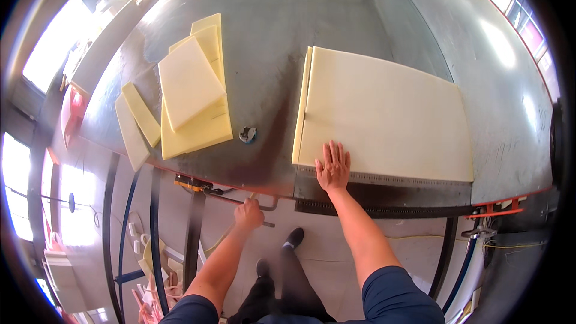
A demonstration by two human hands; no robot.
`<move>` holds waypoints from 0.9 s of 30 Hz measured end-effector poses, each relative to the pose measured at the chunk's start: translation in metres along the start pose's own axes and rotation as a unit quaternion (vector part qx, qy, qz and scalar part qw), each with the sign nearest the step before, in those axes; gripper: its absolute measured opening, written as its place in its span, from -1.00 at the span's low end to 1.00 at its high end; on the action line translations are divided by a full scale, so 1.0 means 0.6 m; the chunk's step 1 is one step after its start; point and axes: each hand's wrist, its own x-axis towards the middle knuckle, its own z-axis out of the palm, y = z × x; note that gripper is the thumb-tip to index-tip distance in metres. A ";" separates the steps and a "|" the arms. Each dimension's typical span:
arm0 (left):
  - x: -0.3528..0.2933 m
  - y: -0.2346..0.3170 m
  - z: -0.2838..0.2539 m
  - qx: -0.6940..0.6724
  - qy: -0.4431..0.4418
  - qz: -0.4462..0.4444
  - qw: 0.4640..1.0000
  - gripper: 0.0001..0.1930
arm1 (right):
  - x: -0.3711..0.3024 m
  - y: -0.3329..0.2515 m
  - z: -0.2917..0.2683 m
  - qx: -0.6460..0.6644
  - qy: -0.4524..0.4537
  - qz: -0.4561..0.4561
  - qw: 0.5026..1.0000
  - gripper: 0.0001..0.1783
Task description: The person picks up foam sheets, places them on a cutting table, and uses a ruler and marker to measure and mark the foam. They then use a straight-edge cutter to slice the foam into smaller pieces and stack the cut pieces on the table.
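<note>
Nearest: left hand [248, 214] below table edge, fist closed around a thin metal handle or lever [268, 205] under the table rim; exact grip partly hidden. Black shoes [293, 237] on pale floor directly beneath.

Right hand [333, 165] flat, palm down, fingers spread and fully open, gripping nothing, pressing near-left corner of large cream foam sheet [384, 114]. Sheet lying flat on grey metal table [270, 30], near edge along a ruled metal strip [390, 179]; dark toothed rail [384, 209] just below strip. Narrow foam strip [302, 102] standing against sheet's left edge, touching.

Further left: small round grey object [247, 135] on bare table, apart from both foam groups. Beyond it, stack of cut foam pieces [193, 93], roughly 4 overlapping, plus 2 thin offcut strips [138, 121] near table's left edge.

Far: bright windows, red frame along right side.

Risks, as judgement: fingertips close to strip and rail, so pinch or cut possible if lever drives anything along that edge. Only 1 corner pinned, so far end of sheet could swing or slide, giving crooked edge. Soft foam could compress under palm and shift line. Narrow strip loose, could tip or get dragged. Offcut strips near edge could fall off.
</note>
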 end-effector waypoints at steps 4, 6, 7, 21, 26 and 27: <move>0.008 0.005 -0.030 0.012 -0.048 0.010 0.999 -0.77 | 0.008 0.005 -0.002 -0.005 -0.015 0.007 1.000 -0.35; 0.015 -0.002 -0.042 0.009 -0.091 0.015 0.996 -0.68 | 0.015 0.004 -0.008 -0.019 -0.022 0.009 1.000 -0.35; 0.016 -0.005 -0.045 0.007 -0.114 0.019 0.993 -0.63 | 0.015 0.001 -0.008 -0.019 -0.025 0.006 0.999 -0.35; 0.124 0.117 -0.254 -0.153 -0.146 0.072 0.975 -0.50 | 0.056 0.000 -0.015 -0.022 -0.070 0.011 0.997 -0.34; 0.274 0.184 -0.268 -0.164 -0.139 -0.014 0.977 -0.59 | 0.062 -0.001 -0.009 -0.010 -0.097 0.017 0.995 -0.34; 0.289 0.191 -0.265 -0.171 -0.158 -0.014 0.972 -0.62 | 0.058 -0.003 -0.009 -0.011 -0.099 0.020 0.995 -0.34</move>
